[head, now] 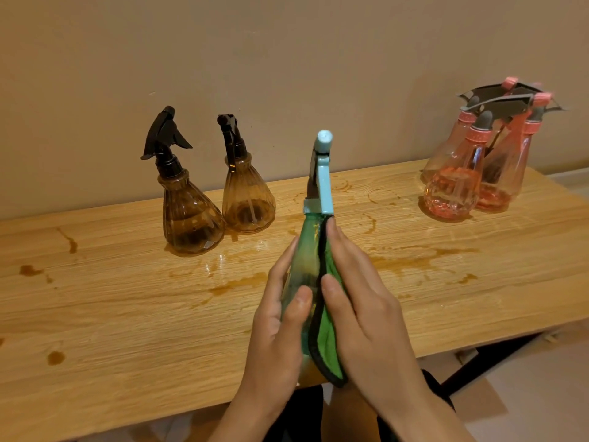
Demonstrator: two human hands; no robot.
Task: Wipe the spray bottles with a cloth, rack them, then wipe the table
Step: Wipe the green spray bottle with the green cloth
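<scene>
Green spray bottle (306, 260) is up off the counter (111, 314), held upright over its near edge, pale blue nozzle on top. Left hand (280, 330) wraps the bottle's body, thumb across the front. Right hand (366, 307) clamps the green cloth (325, 341) flat against the bottle's right side. Two brown bottles (188, 215) stand together at the back left. Pink bottles (452, 193) cluster far right under a dark rack (497, 102). Brown wet streaks (236, 283) mark the wood.

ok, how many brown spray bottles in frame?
2. The larger brown bottle stands on the table left of centre; the smaller brown bottle stands just right of it. None looks hidden.
</scene>
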